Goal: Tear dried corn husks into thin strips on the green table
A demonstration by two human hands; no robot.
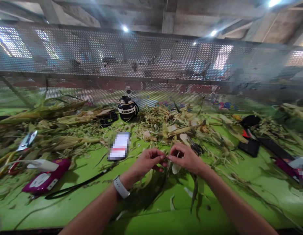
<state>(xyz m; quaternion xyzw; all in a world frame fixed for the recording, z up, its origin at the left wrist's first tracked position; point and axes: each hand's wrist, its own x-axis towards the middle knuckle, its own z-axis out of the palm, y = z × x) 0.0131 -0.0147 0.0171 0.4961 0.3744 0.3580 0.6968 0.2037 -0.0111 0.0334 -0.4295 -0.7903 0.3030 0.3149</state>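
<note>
In the middle of the head view, my left hand [149,160], with a pale watch band [121,187] on its wrist, is closed in a pinch. My right hand [187,159] pinches close beside it, the fingertips almost meeting. Between them they hold thin corn husk strips [175,168], whose exact shape is partly covered by the fingers. Long green leaf ends [194,194] hang down below my right hand. Just beyond the hands lies a pile of dried husks and shreds [166,122]. Scissors [195,147] with dark handles lie behind my right hand.
A lit phone [119,146] rests left of my hands, near a black strap [75,189] and a purple power bank [47,178]. Orange-handled shears [27,140] lie far left. A black round jug [127,107] stands before the perforated metal screen [151,62]. Dark devices [249,146] lie right.
</note>
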